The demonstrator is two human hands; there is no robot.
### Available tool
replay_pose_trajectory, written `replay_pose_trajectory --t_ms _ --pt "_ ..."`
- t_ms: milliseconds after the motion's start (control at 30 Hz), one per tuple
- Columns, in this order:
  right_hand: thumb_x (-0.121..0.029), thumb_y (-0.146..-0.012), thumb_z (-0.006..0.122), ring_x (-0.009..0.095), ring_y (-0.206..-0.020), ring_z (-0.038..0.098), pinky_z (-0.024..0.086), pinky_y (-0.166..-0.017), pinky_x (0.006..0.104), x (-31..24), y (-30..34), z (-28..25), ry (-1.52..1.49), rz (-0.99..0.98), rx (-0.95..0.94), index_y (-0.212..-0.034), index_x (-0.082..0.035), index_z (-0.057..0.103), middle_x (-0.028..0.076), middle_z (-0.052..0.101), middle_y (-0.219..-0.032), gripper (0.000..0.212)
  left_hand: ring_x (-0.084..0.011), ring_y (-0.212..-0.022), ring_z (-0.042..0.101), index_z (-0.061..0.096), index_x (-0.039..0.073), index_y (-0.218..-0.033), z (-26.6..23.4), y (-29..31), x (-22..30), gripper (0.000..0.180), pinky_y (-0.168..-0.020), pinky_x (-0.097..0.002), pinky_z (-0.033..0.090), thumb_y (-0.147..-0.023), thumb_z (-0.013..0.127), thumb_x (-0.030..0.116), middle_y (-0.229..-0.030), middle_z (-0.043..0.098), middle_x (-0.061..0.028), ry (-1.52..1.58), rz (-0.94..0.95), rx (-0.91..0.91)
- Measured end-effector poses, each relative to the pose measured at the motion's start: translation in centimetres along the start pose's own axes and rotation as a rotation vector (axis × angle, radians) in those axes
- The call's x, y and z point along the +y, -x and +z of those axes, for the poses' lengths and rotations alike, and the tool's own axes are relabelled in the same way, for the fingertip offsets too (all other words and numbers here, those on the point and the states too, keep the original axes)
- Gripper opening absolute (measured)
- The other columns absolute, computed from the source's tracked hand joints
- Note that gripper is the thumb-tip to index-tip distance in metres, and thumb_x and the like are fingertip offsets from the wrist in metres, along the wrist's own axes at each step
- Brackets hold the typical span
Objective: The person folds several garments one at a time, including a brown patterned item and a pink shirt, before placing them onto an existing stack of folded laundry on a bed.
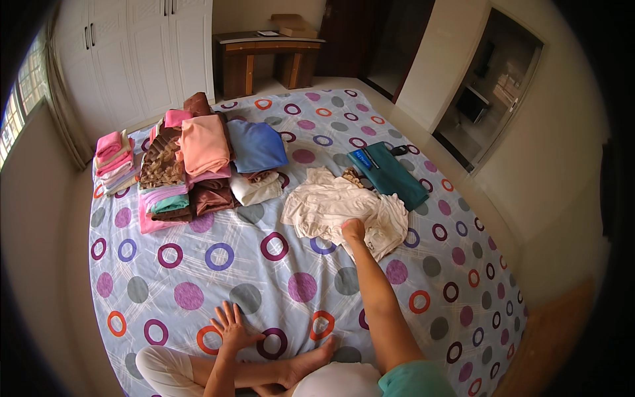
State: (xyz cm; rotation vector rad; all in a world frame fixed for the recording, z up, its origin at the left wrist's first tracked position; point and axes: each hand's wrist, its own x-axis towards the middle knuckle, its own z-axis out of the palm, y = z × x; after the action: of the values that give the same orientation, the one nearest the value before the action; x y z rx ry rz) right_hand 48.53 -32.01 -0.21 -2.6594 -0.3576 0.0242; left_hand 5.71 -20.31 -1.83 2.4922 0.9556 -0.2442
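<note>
Reaching forward, my right hand [353,229] is closed on the near edge of a crumpled cream-white garment [331,205], perhaps a shirt, spread over the bed. Its fingertips are hidden. My left hand [232,329] lies open with fingers spread on the patterned bedsheet [218,284], close to my folded legs, holding nothing. Just beyond the garment lies a folded dark teal cloth or bag [397,177] with a blue label. A small piece of brown patterned fabric [356,177] shows between the two.
Stacks of folded clothes stand at the far left: a peach piece [204,145], a blue piece [256,147], a white bundle [256,188] and a small pink pile [112,155]. Past the bed are a white wardrobe [139,59], a desk [264,49] and a doorway at right.
</note>
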Motion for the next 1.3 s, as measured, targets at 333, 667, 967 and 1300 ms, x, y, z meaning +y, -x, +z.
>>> replay_pose_trajectory --t_ms 333,667,967,1300 --pt "-0.004 -0.07 0.056 0.02 -0.076 0.052 0.048 -0.063 0.0336 4.8 1.5 3.1 -1.51 0.816 -0.062 -0.083 -0.002 0.051 0.008 0.052 -0.083 0.014 -0.0386 -0.121 -0.014 0.008 -0.002 -0.128 -0.4 0.3 0.5 0.121 -0.091 -0.0572 -0.009 -0.042 0.066 0.06 -0.134 -0.007 -0.0209 -0.009 -0.028 -0.006" --pt "-0.006 -0.07 0.057 0.012 -0.053 0.046 0.041 -0.048 0.026 5.5 -4.6 4.3 -1.392 0.638 0.007 -0.067 -0.008 0.048 0.002 0.049 -0.063 0.01 -0.0386 -0.121 -0.015 0.008 -0.002 -0.128 0.4 -0.3 2.3 0.122 -0.09 -0.0572 -0.01 -0.041 0.066 0.06 -0.134 -0.006 -0.0211 0.058 0.059 -0.003" --pt "-0.004 -0.075 0.049 0.008 -0.059 0.049 0.04 -0.054 0.0218 -16.8 8.3 -16.8 -1.214 -0.598 -0.055 -0.071 0.001 0.051 0.001 0.053 -0.067 0.006 -0.0383 -0.121 -0.016 0.006 -0.001 -0.129 0.1 0.3 0.2 0.122 -0.091 -0.0573 -0.009 -0.043 0.064 0.063 -0.134 -0.008 -0.0205 -0.008 0.003 -0.021" --pt "-0.01 -0.073 0.054 0.021 -0.059 0.053 0.041 -0.057 0.0311 -17.1 26.7 -6.3 -0.774 -1.193 -0.263 -0.071 0.0 0.052 0.01 0.053 -0.064 0.01 -0.0343 -0.109 0.036 0.036 0.0 -0.115 -7.4 1.9 4.9 0.062 -0.09 -0.0396 0.03 -0.061 0.064 0.009 -0.116 0.039 -0.0219 0.553 0.449 0.766"
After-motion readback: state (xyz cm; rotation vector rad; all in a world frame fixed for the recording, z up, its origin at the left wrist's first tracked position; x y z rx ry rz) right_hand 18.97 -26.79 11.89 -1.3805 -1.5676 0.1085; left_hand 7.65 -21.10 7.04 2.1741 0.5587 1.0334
